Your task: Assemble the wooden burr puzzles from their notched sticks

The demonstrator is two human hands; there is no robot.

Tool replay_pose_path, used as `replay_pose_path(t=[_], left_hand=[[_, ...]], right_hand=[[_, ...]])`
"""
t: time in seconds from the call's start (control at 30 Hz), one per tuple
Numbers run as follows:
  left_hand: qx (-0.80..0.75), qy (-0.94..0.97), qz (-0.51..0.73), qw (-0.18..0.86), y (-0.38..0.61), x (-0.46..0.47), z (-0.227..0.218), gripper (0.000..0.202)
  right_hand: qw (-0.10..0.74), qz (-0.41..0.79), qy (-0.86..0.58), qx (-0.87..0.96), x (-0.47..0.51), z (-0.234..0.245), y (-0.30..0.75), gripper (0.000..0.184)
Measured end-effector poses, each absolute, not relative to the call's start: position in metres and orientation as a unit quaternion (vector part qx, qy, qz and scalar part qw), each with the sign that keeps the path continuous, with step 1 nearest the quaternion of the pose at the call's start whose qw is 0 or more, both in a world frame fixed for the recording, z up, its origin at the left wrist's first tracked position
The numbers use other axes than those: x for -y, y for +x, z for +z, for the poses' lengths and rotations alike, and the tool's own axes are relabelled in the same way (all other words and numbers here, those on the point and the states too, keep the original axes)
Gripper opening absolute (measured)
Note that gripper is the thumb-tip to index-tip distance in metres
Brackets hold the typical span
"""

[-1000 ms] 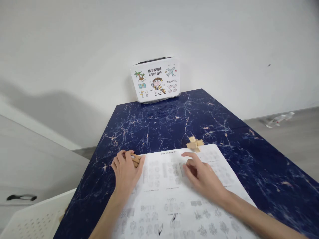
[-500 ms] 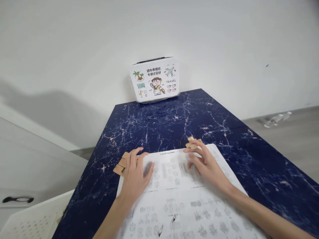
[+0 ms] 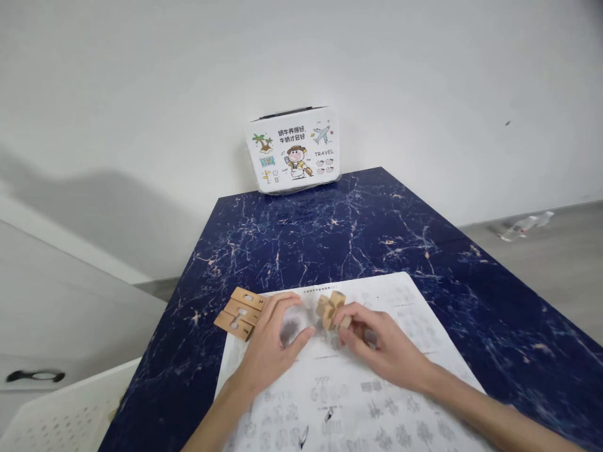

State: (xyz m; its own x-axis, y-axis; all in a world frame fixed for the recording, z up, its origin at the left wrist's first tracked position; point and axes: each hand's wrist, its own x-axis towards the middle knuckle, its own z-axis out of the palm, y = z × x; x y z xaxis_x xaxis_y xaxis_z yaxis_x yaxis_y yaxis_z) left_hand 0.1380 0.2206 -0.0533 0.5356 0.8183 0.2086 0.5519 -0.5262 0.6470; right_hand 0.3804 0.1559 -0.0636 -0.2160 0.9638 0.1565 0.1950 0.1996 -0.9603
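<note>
My right hand [image 3: 379,336] pinches a small wooden burr puzzle [image 3: 328,309], made of interlocking sticks, just above the upper part of a printed instruction sheet [image 3: 336,367]. Its thumb and fingers close on the puzzle's right side. To the left, my left hand [image 3: 271,342] rests over the sheet with its thumb and fingers apart and nothing between them. Beyond its knuckles lie several flat wooden pieces [image 3: 241,312] with cut-out slots and numbers, side by side at the sheet's left corner. The hand partly covers their right ends.
A white case [image 3: 296,150] with cartoon prints leans against the wall at the far end of the dark blue marbled table [image 3: 311,232]. A white perforated basket [image 3: 61,424] stands lower left. Clear plastic bottles [image 3: 525,226] lie on the floor at right.
My right hand has brought the burr puzzle from the sheet's far edge left and nearer, over the paper. My left hand has shifted slightly right, uncovering more of the flat pieces.
</note>
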Motion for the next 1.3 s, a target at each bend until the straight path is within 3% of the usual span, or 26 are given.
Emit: replay_pose_path(t=[0.17,0.3,0.4,0.53,0.73,1.3], left_hand=[[-0.304,0.766,0.252,0.508,0.144,-0.216,-0.043,0.061],[-0.278,0.731,0.207,0.588,0.146,-0.214,-0.038,0.067],[-0.298,0.714,0.203,0.599,0.147,-0.214,-0.039,0.063],[-0.323,0.698,0.232,0.596,0.149,-0.213,-0.043,0.072],[-0.368,0.714,0.234,0.548,0.149,-0.210,-0.050,0.077],[-0.326,0.712,0.235,0.575,0.149,-0.212,-0.040,0.067]], right_hand=[[0.427,0.396,-0.373,0.723,-0.146,-0.061,0.374,0.013],[0.430,0.381,-0.341,0.744,-0.142,-0.061,0.373,0.018],[0.429,0.373,-0.356,0.742,-0.141,-0.063,0.373,0.021],[0.428,0.386,-0.421,0.700,-0.144,-0.068,0.374,0.033],[0.424,0.309,-0.445,0.725,-0.147,-0.071,0.375,0.017],[0.425,0.189,-0.421,0.779,-0.147,-0.068,0.376,0.025]])
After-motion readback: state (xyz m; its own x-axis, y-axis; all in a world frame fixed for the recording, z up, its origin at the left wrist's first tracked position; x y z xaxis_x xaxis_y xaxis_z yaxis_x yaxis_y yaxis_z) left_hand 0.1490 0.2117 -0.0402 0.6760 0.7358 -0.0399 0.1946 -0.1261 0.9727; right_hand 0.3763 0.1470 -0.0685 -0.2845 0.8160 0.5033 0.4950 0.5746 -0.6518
